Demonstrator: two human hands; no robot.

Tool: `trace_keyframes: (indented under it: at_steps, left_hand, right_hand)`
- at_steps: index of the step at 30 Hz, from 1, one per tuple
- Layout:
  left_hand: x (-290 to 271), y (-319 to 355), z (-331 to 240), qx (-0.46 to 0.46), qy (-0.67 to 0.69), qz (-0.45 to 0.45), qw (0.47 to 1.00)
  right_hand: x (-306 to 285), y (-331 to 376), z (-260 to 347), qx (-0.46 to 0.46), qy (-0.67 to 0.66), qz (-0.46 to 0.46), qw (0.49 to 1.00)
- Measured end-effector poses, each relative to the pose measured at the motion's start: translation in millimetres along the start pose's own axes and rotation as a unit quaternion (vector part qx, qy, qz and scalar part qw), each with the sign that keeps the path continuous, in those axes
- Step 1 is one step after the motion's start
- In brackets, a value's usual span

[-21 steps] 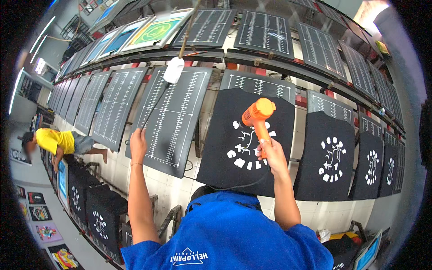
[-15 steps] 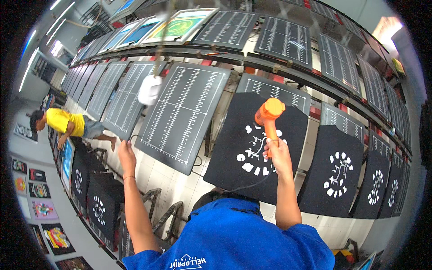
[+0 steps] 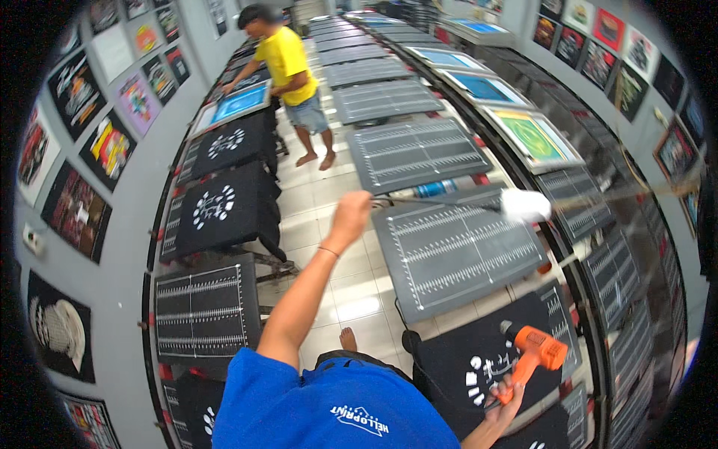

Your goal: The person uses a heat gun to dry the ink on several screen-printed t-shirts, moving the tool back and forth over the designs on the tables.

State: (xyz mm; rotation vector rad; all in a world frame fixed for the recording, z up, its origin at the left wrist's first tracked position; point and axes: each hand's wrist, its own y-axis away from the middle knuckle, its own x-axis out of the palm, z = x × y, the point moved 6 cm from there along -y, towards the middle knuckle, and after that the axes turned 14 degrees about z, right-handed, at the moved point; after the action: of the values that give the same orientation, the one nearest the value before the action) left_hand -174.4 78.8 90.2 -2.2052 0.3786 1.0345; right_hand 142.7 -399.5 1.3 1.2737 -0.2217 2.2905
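Observation:
My right hand (image 3: 507, 404) is wrapped around the handle of an orange heat gun (image 3: 540, 348). The gun is over a black shirt (image 3: 445, 363) with a white print, laid on a printing board at the lower right. My left hand (image 3: 350, 218), its arm stretched forward, is closed on a dark cord (image 3: 419, 200). From there the cord runs right, towards a white socket block (image 3: 525, 206) that hangs above a bare grey board (image 3: 464, 251) with white ruled marks.
A person in a yellow shirt (image 3: 288, 67) bends over a blue screen frame (image 3: 239, 103) on the left row. Black shirts (image 3: 213, 206) lie on boards there. More frames (image 3: 531, 135) rest on the right row. A tiled aisle (image 3: 351, 273) runs between, with a bare foot (image 3: 348, 339).
The view has swung left, along the aisle. My left arm now reaches forward with the cord pulled straighter. The heat gun has moved to the lower right, its nozzle now turned leftward.

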Motion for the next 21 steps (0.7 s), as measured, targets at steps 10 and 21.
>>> trace_keyframes:
  at_steps: [10, 21]
  left_hand:
    - [-83.4, -3.4, 45.0, 0.007, 0.154, -0.058, 0.986]
    - [-111.2, 59.7, 67.6, 0.096, 0.292, 0.101, 0.946]
  right_hand:
    - [174.1, -70.7, -149.4, 0.049, -0.057, 0.125, 0.989]
    - [284.6, -186.5, -301.0, 0.139, 0.198, 0.188, 0.952]
